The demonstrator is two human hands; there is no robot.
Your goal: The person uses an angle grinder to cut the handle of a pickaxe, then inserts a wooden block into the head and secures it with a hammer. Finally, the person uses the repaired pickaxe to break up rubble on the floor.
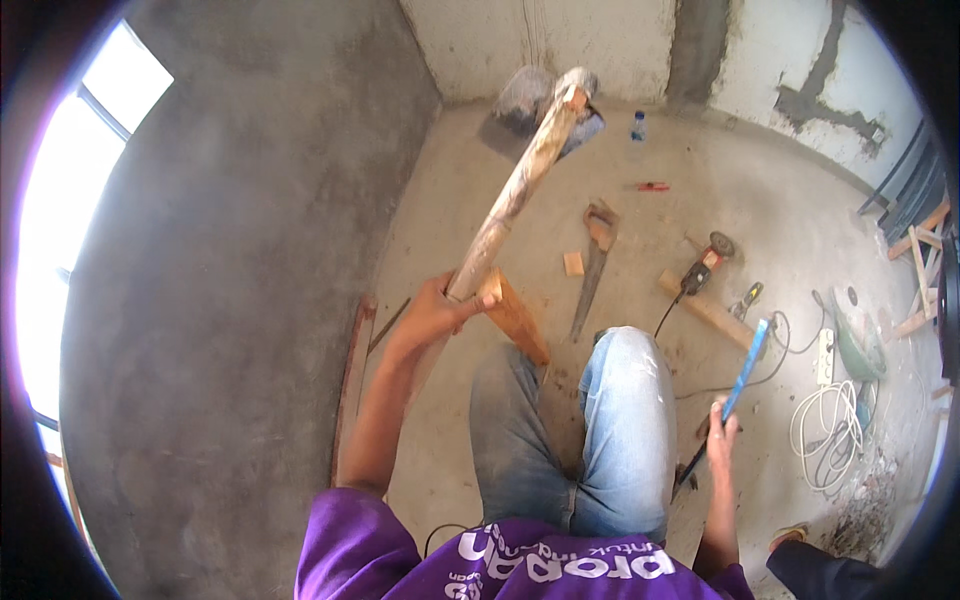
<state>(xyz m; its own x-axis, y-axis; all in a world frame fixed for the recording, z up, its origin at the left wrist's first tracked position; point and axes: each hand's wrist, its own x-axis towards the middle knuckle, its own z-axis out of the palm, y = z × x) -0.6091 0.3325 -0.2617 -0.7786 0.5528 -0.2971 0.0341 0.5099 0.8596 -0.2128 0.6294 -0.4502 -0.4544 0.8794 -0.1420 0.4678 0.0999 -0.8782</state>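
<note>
My left hand is wrapped round the wooden handle of what looks like a hoe. The handle slants up and away, and its broad grey blade is at the far end, crusted round the joint. Right by my left thumb, a short wooden block stands tilted beside my knee. On the other side, my right hand grips a long thin bar, blue in its upper part and black lower down. The bar's lower end lies beside my right leg. My knees are bent in the middle of the view.
A handsaw, a wood offcut, an angle grinder by a plank, and a bottle are on the floor. A white cable coils at right. Another person's dark trouser leg shows lower right. A wall rises at left.
</note>
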